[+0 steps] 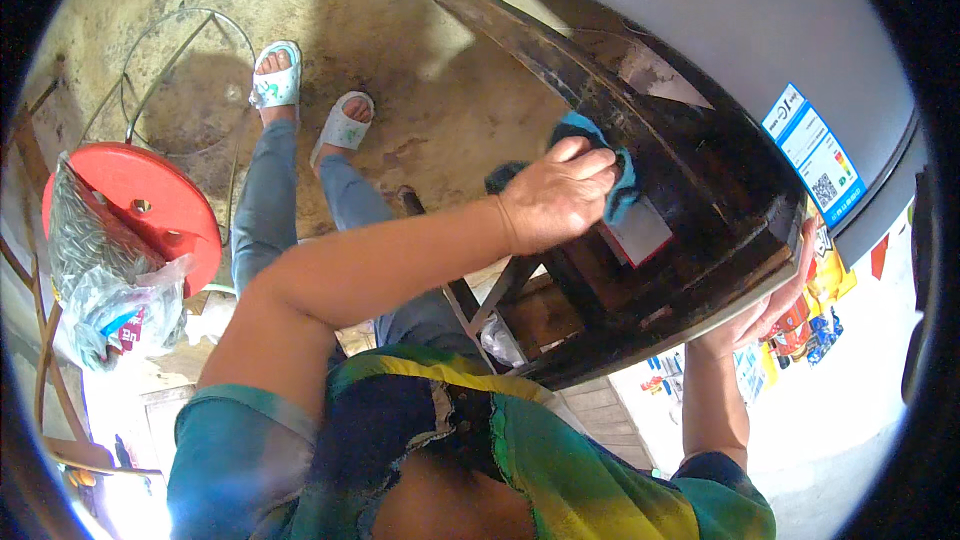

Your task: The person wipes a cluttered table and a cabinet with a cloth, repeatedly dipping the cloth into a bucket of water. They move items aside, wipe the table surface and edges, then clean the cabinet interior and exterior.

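My left hand (555, 195) grips a blue and dark cloth (626, 184) and presses it on a dark wooden piece of furniture (697, 165). This piece has an open frame with slats and looks tilted, its long side running up and away. At its lighter rim, on the right, my right hand (742, 322) is wrapped around the edge, with some fingers hidden behind the wood. Just below the cloth shows a whitish rectangle with a red border (641, 232); whether it is stuck on or seen through a gap, I cannot tell.
A grey refrigerator (735, 22) with an energy label (814, 154) stands close behind the furniture. To the left, a red round stool (176, 202) carries a filled plastic bag (105, 240). Colourful packets (802, 315) lie at the right. My sandalled feet stand on the stained floor (420, 127).
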A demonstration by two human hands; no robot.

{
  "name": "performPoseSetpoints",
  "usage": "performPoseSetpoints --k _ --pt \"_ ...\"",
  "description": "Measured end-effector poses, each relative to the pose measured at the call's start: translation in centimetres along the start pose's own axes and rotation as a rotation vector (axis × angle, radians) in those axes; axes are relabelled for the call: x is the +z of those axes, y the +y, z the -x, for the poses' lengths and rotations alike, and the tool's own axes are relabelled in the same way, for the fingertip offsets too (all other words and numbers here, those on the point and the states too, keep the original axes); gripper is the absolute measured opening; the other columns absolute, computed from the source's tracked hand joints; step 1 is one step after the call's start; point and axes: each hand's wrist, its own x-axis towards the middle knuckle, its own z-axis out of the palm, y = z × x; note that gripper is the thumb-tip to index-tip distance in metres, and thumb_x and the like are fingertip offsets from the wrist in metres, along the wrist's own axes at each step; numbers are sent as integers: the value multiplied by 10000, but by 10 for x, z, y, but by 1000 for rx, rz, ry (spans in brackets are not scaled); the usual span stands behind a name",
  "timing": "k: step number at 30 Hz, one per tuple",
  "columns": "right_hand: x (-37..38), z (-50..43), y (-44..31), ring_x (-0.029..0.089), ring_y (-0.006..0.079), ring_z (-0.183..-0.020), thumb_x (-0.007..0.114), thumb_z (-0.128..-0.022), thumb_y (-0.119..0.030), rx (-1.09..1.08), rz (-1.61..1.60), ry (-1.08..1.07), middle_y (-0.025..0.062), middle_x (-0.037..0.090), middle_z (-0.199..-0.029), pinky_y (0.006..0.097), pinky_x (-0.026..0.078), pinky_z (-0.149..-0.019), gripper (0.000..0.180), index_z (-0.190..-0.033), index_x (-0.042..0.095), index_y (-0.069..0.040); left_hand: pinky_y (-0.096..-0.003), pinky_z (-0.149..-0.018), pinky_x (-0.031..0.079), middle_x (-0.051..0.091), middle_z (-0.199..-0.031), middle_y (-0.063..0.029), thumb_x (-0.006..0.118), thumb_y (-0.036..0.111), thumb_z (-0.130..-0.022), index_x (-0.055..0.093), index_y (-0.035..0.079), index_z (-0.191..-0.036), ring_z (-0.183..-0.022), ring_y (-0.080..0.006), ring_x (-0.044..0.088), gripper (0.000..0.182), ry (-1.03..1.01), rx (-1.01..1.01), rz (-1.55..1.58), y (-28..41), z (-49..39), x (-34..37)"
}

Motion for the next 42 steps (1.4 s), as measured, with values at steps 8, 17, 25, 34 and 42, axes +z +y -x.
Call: performPoseSetpoints --k 8,17,25,34,42 --pt "-2 2 3 512 271 -1312 327 -1073 -152 67 -99 -24 199 443 -1510 371 424 -1117 506 -1538 322 48 -413 -954 435 677 -1139 -81 648 238 -757 758 86 -956 -1215 -296 531 273 -401 31 -117 48 53 20" --pt "0 6 0 514 273 -1338 319 -1084 -201 207 -287 -23 184 413 -1549 384 441 -1127 524 -1561 290 14 -434 -939 463 627 -1199 -117 624 179 -780 677 10 -1065 -1193 -309 553 336 50 -134 50 21 31 5" --pt "-4 5 4 489 278 -1367 309 -1087 -249 86 -44 -58 186 404 -1560 396 410 -1155 537 -1567 292 -8 -404 -878 471 637 -1134 -101 632 200 -783 667 39 -1082 -1047 -287 562 342 -258 -78 41 35 47 20" --pt "-6 4 9 459 284 -1396 328 -1084 -193 59 -147 -69 169 393 -1568 399 376 -1183 512 -1561 299 -8 -462 -750 539 611 -939 -154 655 199 -842 563 41 -952 -892 -387 598 213 -108 -457 302 63 71 2" --pt "-8 5 7 500 281 -1354 338 -1085 -166 72 -19 -73 173 383 -1573 392 449 -1127 515 -1573 279 -14 -351 -515 557 606 -871 -124 589 209 -881 528 23 -1413 -617 -234 671 567 -52 -361 -109 80 -12 20"
